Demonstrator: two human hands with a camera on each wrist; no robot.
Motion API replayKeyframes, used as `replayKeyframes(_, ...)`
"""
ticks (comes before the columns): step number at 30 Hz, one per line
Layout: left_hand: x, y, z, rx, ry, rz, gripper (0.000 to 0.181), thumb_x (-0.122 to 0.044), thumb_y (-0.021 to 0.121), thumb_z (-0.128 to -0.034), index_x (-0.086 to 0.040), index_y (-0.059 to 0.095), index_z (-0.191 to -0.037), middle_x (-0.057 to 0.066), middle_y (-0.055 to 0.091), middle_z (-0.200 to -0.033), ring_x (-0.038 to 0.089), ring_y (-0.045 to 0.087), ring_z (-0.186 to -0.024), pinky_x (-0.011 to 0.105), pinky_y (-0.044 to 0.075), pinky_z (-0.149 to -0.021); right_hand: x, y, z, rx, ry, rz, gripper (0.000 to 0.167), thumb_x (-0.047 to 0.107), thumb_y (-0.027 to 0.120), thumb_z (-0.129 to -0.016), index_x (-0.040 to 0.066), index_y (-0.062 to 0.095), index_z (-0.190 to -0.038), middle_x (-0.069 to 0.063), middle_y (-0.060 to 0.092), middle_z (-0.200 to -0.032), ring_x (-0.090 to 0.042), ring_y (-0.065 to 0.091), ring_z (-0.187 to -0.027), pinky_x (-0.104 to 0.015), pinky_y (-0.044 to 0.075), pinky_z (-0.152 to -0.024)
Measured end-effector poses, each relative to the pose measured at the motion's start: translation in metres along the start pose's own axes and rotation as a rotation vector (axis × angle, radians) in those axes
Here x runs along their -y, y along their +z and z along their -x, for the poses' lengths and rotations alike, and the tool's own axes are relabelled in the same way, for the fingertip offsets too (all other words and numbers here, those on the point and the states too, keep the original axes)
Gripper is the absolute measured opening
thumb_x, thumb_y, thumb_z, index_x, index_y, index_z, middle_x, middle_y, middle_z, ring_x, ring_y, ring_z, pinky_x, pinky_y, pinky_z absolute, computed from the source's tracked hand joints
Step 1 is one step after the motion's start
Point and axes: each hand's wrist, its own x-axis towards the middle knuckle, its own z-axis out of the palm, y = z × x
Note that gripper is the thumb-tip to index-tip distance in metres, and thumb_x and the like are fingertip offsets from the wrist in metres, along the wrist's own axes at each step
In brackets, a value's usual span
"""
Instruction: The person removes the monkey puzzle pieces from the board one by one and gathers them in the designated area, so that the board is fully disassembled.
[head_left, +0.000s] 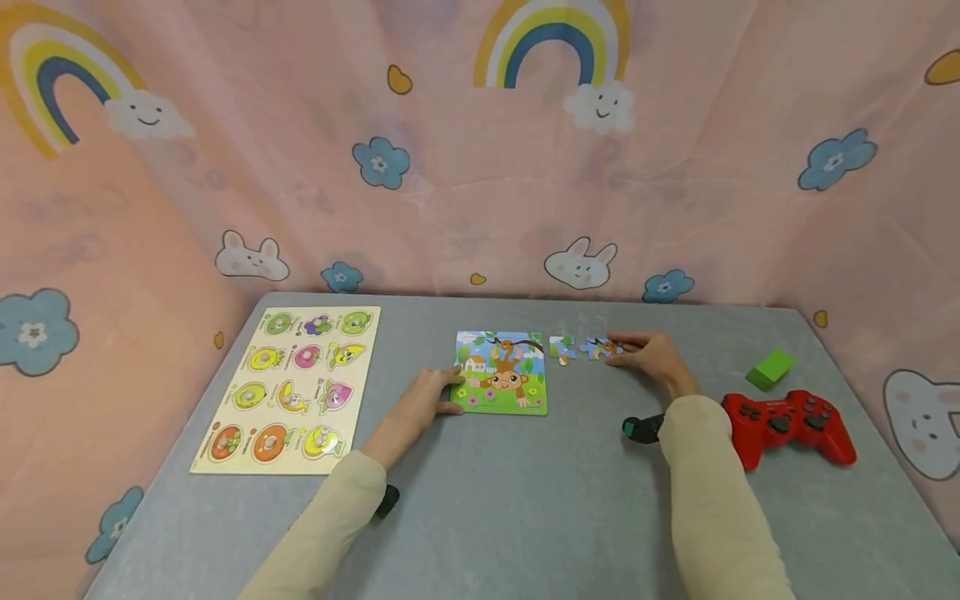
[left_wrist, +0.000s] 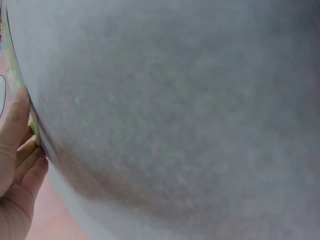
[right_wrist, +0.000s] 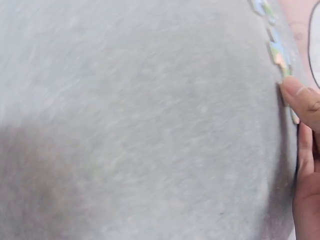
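A square jigsaw puzzle (head_left: 501, 373) with a cartoon monkey picture lies flat at the middle of the table. My left hand (head_left: 422, 398) grips its left edge, thumb at the lower corner and fingers higher up. To the right of the board, my right hand (head_left: 651, 360) pinches a jigsaw piece (head_left: 600, 348) between thumb and fingers. That piece also shows at the right edge of the right wrist view, partly behind the thumb (right_wrist: 296, 95). Between it and the board lies another loose jigsaw piece (head_left: 562, 347).
At the left lies a wooden fruit peg board (head_left: 303, 327). A red game controller (head_left: 787, 423) and a green block (head_left: 770, 369) sit at the right, beyond the right forearm. Something clear, like plastic film (head_left: 588, 323), is behind the loose pieces. A pink printed curtain (head_left: 465, 217) borders the table.
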Motion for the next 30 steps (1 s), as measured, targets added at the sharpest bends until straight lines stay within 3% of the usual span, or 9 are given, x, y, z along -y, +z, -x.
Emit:
replayKeyframes(5, -0.001, 0.001, 0.0, 0.007, -0.006, 0.017, 0.052, -0.013, 0.081, -0.0707, 0.009, 0.064, -0.115, 0.024, 0.054, -0.131, 0.04, 0.052, -0.121, 0.045, 0.043, -0.102, -0.006, -0.004, 0.005, -0.034, -0.001, -0.108, 0.056, 0.013, 0.074, -0.085, -0.004, 0.052, -0.134, -0.022, 0.052, -0.136, -0.018, 0.057, -0.116, -0.032, 0.041, -0.105)
replayKeyframes(10, -0.001, 0.001, 0.0, -0.004, 0.002, 0.017, 0.053, -0.013, 0.081, -0.0703, 0.009, 0.064, -0.115, 0.025, 0.054, -0.13, 0.04, 0.053, -0.12, 0.045, 0.043, -0.101, -0.012, -0.007, 0.006, -0.077, -0.074, -0.253, 0.054, 0.009, 0.072, -0.086, -0.008, 0.051, -0.133, -0.011, 0.063, -0.125, 0.001, 0.061, -0.099, -0.013, 0.049, -0.086)
replayKeyframes(13, 0.0, 0.001, 0.0, -0.014, 0.009, 0.018, 0.052, -0.013, 0.081, -0.0697, 0.01, 0.064, -0.114, 0.025, 0.055, -0.129, 0.04, 0.053, -0.119, 0.045, 0.044, -0.101, -0.011, -0.006, 0.005, -0.077, -0.123, -0.303, 0.053, 0.005, 0.071, -0.086, -0.01, 0.05, -0.132, -0.003, 0.068, -0.116, 0.001, 0.063, -0.097, -0.012, 0.05, -0.082)
replayKeyframes(20, -0.001, 0.001, -0.001, -0.005, 0.001, 0.012, 0.053, -0.013, 0.081, -0.0697, 0.009, 0.064, -0.115, 0.025, 0.054, -0.13, 0.039, 0.053, -0.119, 0.044, 0.044, -0.101, -0.008, 0.006, 0.005, -0.055, -0.19, -0.449, 0.049, -0.008, 0.068, -0.083, -0.018, 0.049, -0.128, -0.011, 0.068, -0.116, -0.009, 0.067, -0.098, -0.021, 0.054, -0.081)
replayKeyframes(24, -0.001, 0.002, -0.001, -0.006, -0.004, 0.01, 0.053, -0.013, 0.081, -0.0696, 0.009, 0.065, -0.114, 0.024, 0.055, -0.13, 0.039, 0.053, -0.119, 0.044, 0.044, -0.101, -0.006, 0.014, 0.005, -0.055, -0.19, -0.432, 0.05, -0.005, 0.069, -0.084, -0.016, 0.049, -0.128, -0.006, 0.068, -0.117, -0.005, 0.066, -0.098, -0.017, 0.053, -0.081)
replayKeyframes(30, 0.0, 0.002, 0.0, -0.013, -0.003, 0.021, 0.052, -0.012, 0.081, -0.0696, 0.01, 0.064, -0.114, 0.025, 0.054, -0.13, 0.039, 0.053, -0.12, 0.044, 0.044, -0.101, 0.005, 0.026, 0.004, -0.034, -0.163, -0.346, 0.051, 0.002, 0.07, -0.086, -0.011, 0.05, -0.131, -0.021, 0.057, -0.13, -0.003, 0.063, -0.103, -0.016, 0.051, -0.084)
